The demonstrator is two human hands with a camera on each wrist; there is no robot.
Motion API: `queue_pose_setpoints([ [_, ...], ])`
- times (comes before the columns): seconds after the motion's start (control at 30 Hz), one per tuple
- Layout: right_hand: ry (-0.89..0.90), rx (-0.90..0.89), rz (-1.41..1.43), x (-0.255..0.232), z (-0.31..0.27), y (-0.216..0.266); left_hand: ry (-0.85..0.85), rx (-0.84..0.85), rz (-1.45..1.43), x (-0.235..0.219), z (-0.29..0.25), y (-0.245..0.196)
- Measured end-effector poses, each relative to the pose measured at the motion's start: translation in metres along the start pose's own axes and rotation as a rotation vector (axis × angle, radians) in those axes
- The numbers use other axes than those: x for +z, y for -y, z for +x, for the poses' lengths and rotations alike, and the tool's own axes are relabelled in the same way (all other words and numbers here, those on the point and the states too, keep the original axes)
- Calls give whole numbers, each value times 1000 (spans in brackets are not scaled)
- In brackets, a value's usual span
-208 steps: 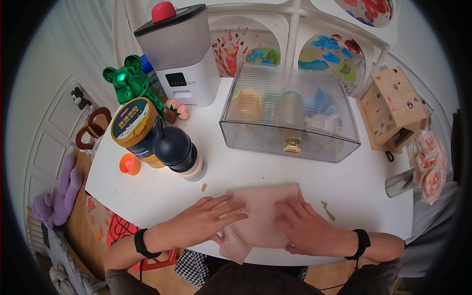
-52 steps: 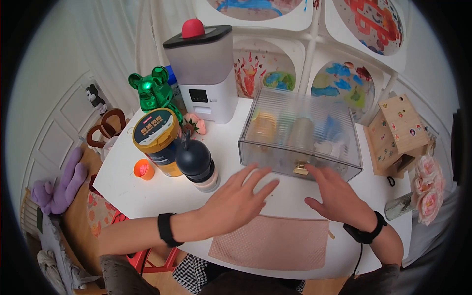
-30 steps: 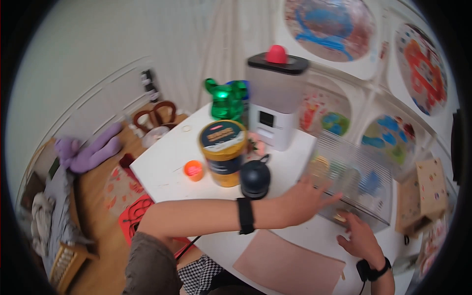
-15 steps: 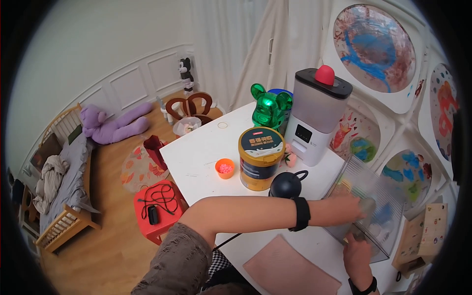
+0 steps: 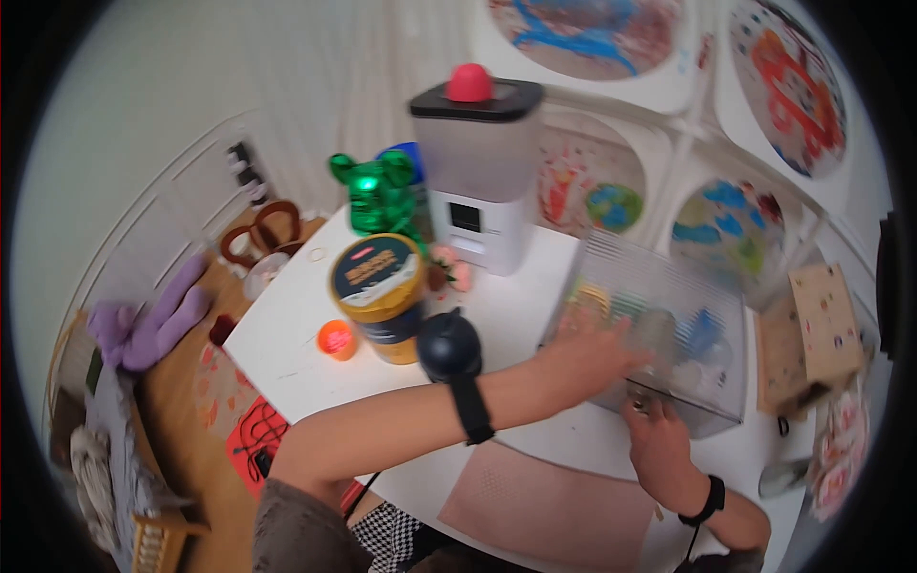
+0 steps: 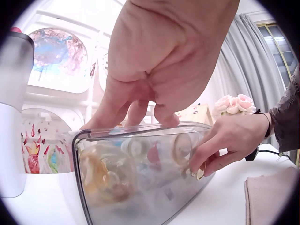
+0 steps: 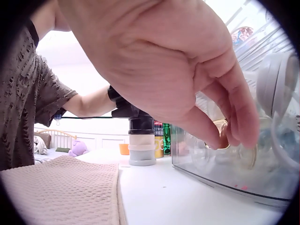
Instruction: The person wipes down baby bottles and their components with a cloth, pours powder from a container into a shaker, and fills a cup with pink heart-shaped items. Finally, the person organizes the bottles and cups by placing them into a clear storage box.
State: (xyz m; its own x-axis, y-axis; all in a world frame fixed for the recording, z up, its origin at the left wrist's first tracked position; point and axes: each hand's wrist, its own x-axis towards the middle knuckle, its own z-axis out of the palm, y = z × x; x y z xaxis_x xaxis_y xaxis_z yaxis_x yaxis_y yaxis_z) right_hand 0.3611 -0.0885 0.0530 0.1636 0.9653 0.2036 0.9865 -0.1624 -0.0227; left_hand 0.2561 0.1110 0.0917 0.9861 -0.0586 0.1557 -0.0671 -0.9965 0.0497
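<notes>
Left hand: open, palm down, fingers spread and bending slightly, fingertips resting on the lid of the clear box; its forearm is stretching across the table, a black band circling the wrist. Right hand: fingers curling, thumb and fingertips pinching the gold clasp at the box's front; its wrist is lying lower, nearer the body, also wearing a black band. Box: standing on the table, holding assorted items behind its clear walls. Cloth: pink, textured, lying flat at the near edge, just beside the right hand. Shaker: dark-topped, standing beyond the left forearm. Yellow tub: standing beside the shaker, orange cup sitting next to it. Green bear and dispenser: standing behind. Wooden house: standing right of the box.
</notes>
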Motion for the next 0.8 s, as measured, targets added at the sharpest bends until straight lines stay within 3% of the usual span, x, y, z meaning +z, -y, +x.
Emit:
queue_pose_setpoints([
  [0.1, 77, 43, 29, -8, -1, 6, -66, -18, 14, 2, 0, 1],
  [0.33, 14, 17, -43, -7, 1, 8, 71, -44, 68, -15, 2, -3],
  [0.43, -29, -57, -172, -1, 11, 2, 84, -20, -22, -13, 8, -1],
  [0.5, 5, -234, -193, 3, 18, -4, 43, 8, 2, -14, 9, -1],
  [0.63, -41, -280, -188, 6, 14, -10, 137, -38, 24, -19, 8, -7],
  [0.73, -64, -252, -204, 8, 11, -7, 15, 13, 90, -15, 6, -9],
  [0.8, -72, -260, -203, 8, 11, -6, 112, -39, 98, -19, 10, -12],
])
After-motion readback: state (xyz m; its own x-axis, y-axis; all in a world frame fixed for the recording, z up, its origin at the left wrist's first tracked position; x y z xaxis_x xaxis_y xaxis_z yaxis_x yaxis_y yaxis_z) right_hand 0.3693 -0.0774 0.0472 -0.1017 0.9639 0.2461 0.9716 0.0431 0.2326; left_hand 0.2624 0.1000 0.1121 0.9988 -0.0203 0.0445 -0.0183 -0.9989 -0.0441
